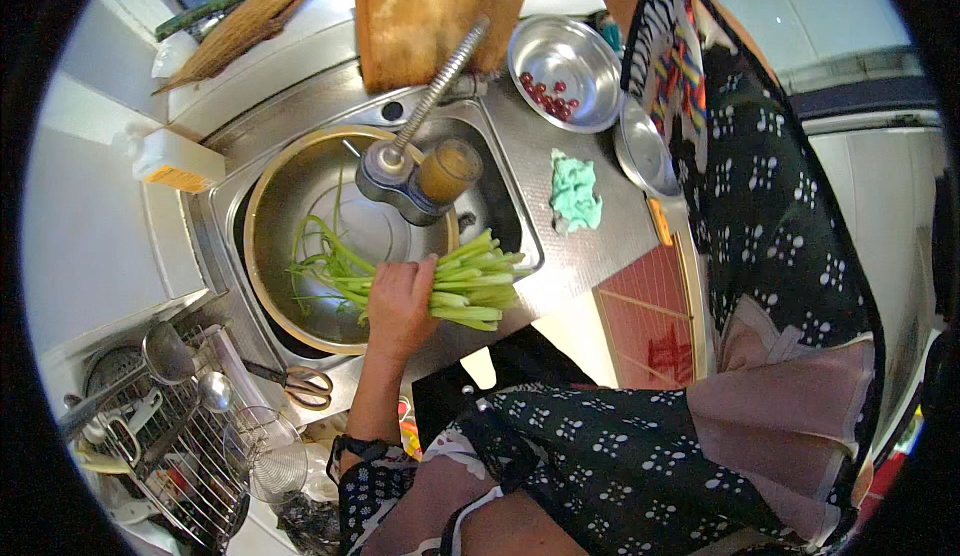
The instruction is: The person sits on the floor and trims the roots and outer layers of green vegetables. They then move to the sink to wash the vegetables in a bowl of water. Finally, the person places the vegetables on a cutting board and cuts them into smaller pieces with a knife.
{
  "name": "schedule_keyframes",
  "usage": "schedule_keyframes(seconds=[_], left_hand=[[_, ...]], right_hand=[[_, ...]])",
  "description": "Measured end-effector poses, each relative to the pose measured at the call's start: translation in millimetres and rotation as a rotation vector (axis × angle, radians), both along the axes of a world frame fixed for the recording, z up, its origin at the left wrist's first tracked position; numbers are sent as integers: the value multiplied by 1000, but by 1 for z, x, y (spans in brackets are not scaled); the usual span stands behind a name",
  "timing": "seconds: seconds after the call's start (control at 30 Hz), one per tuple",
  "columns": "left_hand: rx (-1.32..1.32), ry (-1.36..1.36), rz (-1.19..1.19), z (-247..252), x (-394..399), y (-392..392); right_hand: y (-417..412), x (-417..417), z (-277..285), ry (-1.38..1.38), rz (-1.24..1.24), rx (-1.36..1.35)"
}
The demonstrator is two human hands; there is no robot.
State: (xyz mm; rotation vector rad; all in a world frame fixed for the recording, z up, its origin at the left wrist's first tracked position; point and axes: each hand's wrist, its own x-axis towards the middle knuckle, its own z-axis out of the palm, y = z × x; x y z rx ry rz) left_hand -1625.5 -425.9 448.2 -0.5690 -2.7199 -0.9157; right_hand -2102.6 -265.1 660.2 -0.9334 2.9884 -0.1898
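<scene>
My left hand grips a bunch of green celery-like stalks around the middle. Their cut ends point right over the sink's front edge, while thin leafy stems hang to the left over a large metal basin with a gold-coloured rim. The basin sits in a stainless steel sink. Just above the bunch is a faucet head with a brownish filter cartridge, on a flexible metal hose. My right arm stretches past the top edge of the picture, so its hand is out of view.
A metal bowl with several red round fruits stands at the upper right, beside another metal vessel. A green cloth lies on the counter. Behind the sink leans a wooden board. Scissors and a wire dish rack are lower left.
</scene>
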Motion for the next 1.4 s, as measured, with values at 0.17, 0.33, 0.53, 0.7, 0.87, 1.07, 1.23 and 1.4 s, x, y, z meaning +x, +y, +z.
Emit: schedule_keyframes(seconds=[0.17,0.33,0.53,0.7,0.87,1.07,1.23,1.4], left_hand=[[43,-1,-12,1,2,-1],[41,48,-83,-8,3,1],[26,107,-59,-7,6,9],[-11,136,42,-5,10,10],[-9,161,116,5,12,23],[-55,144,250,4,19,25],[-103,177,278,6,19,34],[-147,122,300,9,16,44]], right_hand=[[23,13,8,-176,76,-129],[65,68,42,-200,160,-348],[133,174,132,-9,135,-528],[232,286,151,122,-267,-774],[398,419,58,101,-748,-1214],[384,590,-149,-400,-1207,-1822],[354,678,-269,-651,-1486,-1950],[324,719,-338,-837,-1519,-2104]])
